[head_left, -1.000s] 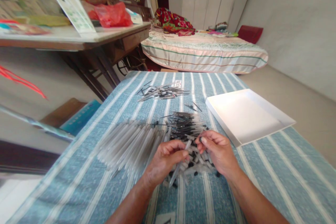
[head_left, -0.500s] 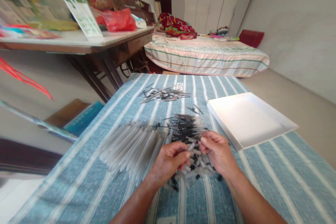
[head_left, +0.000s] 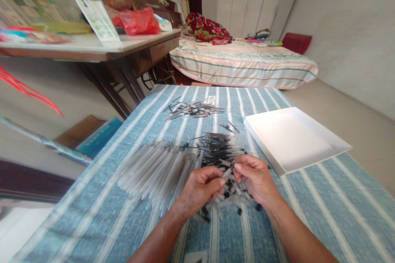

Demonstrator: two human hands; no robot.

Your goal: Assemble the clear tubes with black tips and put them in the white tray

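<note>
My left hand (head_left: 202, 187) is closed on a translucent pen barrel (head_left: 227, 172), whose end sticks out past the thumb. At that end my right hand (head_left: 253, 174) pinches a small black plug (head_left: 233, 164), mostly hidden by the fingertips; plug and barrel appear to touch. Beneath both hands lies a heap of clear caps and small black pieces (head_left: 236, 195). Left of the hands, many frosted pen barrels (head_left: 154, 170) are stacked side by side. A pile of dark pen refills (head_left: 216, 146) sits just beyond my fingers.
Farther back on the striped cloth (head_left: 123, 218) is a loose pile of thin pen parts (head_left: 194, 109). A shallow white box (head_left: 293, 139) stands at the right. To the left is a cluttered desk (head_left: 132, 47); a bed (head_left: 243, 63) is behind the table.
My right fingers have brought the black plug against the barrel end held in my left hand. The barrel's angle has changed, and the view has shifted slightly.
</note>
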